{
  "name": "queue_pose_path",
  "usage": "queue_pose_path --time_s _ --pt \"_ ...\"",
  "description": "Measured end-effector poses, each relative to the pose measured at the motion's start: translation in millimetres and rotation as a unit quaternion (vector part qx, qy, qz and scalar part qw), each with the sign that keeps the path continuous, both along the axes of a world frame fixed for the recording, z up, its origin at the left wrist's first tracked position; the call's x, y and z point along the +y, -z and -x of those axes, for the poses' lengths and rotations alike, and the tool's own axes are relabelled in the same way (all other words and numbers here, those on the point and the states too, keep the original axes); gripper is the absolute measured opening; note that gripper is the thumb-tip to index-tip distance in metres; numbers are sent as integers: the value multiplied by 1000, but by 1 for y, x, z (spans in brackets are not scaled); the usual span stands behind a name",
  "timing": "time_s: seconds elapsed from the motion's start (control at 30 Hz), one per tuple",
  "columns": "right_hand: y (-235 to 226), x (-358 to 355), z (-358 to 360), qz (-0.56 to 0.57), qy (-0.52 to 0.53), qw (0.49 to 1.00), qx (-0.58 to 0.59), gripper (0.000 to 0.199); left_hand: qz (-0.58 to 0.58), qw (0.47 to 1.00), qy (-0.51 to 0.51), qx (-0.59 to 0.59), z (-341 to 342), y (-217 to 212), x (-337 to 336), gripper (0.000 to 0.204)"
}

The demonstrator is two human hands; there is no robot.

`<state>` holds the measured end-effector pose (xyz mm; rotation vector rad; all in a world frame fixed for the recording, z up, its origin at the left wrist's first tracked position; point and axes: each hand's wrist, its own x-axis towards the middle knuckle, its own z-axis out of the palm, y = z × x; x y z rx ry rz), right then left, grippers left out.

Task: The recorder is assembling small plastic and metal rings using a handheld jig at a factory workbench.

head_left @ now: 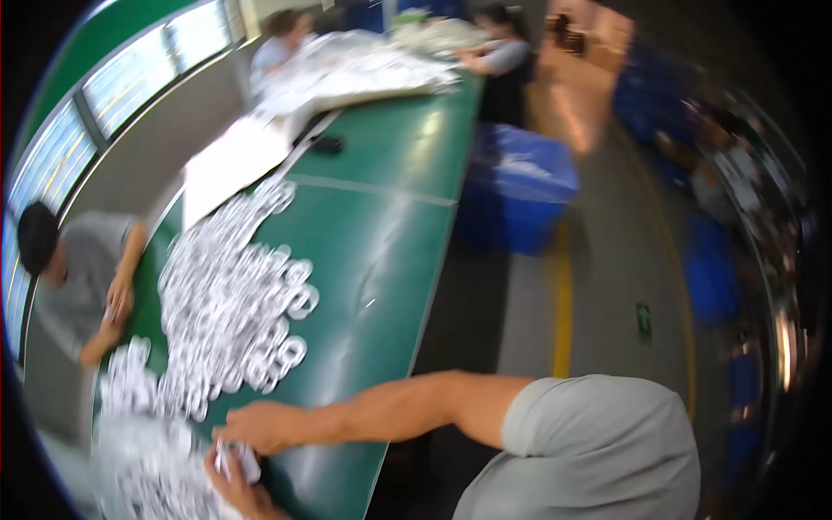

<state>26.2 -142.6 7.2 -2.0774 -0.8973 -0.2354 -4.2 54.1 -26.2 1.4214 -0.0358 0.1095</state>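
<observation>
My left hand (232,487) is at the lower edge, its fingers closed around a small white item (247,462), perhaps a coil; blur hides its exact kind. Reaching in from the right, my right hand (264,426) has its fingers curled down at the top of that same item. Just beyond both hands spreads a large heap of white ring-shaped coils (225,303), which look like wound cables. Beside my left hand lies a clear plastic bag (147,459) with more white pieces in or under it.
The long green table (373,251) runs away from me. Across it on the left, a person (82,260) holds something small. Two people work at the far end by a pile of clear plastic (364,65). A blue bin (520,186) stands along the right edge; a small black object (328,145) lies farther up.
</observation>
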Motion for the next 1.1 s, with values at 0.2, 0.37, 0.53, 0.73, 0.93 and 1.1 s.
queue_pose_path --time_s 0.2,0.37,0.53,0.73,0.93,1.1 --pt "23 -42 -28 -43 -14 984 -170 23 -53 999 -12 3 -15 -18 -68 26" --pt "-13 -30 -12 -195 -2 939 282 16 50 999 8 12 0 -28 -58 24" --pt "-16 -29 -7 -135 -1 964 227 14 -17 998 -50 18 6 -31 -62 16" --pt "-15 -23 -3 -134 11 979 152 15 -88 988 -127 -20 13 -38 -71 9" --pt "-24 -22 4 -136 14 975 172 14 -72 987 -137 -47 16 -35 -68 10" --pt "-24 -34 -2 -105 -34 974 198 14 -106 988 -108 -27 17 -37 -66 14"
